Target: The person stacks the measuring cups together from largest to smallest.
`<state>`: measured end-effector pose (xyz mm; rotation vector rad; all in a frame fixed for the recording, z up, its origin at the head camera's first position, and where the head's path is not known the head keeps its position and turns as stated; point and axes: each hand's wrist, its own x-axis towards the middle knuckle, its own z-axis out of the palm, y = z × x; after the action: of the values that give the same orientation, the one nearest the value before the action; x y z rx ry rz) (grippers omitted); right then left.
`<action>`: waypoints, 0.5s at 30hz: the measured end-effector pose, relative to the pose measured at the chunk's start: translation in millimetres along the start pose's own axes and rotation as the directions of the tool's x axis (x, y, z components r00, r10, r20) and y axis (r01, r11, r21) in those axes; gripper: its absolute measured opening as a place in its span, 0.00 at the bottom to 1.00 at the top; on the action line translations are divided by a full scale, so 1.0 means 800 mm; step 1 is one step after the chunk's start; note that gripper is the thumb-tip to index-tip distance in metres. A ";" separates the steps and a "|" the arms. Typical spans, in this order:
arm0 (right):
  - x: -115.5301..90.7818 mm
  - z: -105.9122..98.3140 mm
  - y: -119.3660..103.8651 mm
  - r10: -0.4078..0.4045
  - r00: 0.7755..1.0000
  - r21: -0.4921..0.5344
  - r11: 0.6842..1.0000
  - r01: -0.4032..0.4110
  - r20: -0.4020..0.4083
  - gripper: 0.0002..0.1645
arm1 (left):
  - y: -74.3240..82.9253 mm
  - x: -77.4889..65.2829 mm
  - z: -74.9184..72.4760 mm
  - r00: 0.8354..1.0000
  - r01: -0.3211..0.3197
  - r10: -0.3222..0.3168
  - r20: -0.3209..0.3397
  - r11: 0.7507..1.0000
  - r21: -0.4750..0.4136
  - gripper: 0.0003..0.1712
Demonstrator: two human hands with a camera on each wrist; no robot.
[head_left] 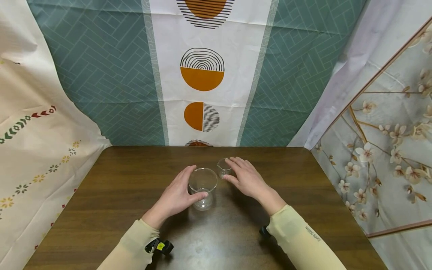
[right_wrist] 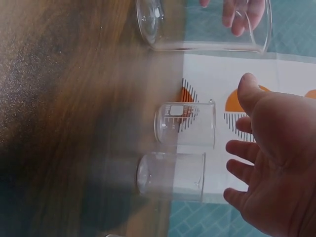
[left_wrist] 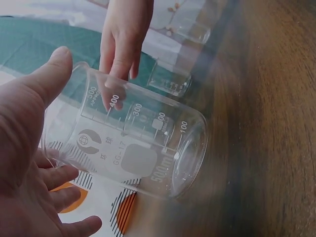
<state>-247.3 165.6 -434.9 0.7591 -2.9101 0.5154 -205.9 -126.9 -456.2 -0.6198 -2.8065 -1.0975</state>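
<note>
A large clear 500 ml beaker [head_left: 203, 187] stands upright on the table. My left hand [head_left: 177, 193] is around its upper left side, thumb in front and fingers behind, spread and loosely bent; firm contact cannot be made out. My right hand [head_left: 244, 178] hovers beside a small glass beaker [head_left: 222, 170], fingers relaxed and holding nothing. In the right wrist view the small beaker with printed marks [right_wrist: 185, 123] and another small beaker [right_wrist: 170, 175] stand before that hand's fingers, apart from them. A further glass vessel [left_wrist: 192, 32] appears beyond in the left wrist view.
The dark wooden table [head_left: 111, 210] ends at a teal and white curtain [head_left: 209, 82] behind. Patterned cloth [head_left: 40, 168] hangs on the left, and a floral cloth [head_left: 371, 161] hangs on the right. A dark wrist strap [head_left: 158, 246] sits on the left sleeve.
</note>
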 end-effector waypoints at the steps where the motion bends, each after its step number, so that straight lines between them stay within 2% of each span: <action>1: 0.001 0.000 0.000 0.001 1.000 -0.003 1.000 -0.001 0.002 0.43 | 0.000 0.000 0.000 1.000 0.001 -0.001 0.000 1.000 0.000 0.61; 15: 0.011 0.006 0.009 0.040 0.999 0.000 0.999 -0.040 -0.020 0.45 | 0.005 0.000 0.002 1.000 0.001 -0.001 0.007 1.000 0.025 0.60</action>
<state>-258.5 165.9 -440.1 0.6928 -2.9125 0.5227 -204.2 -123.0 -455.1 -0.6214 -2.8223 -1.0607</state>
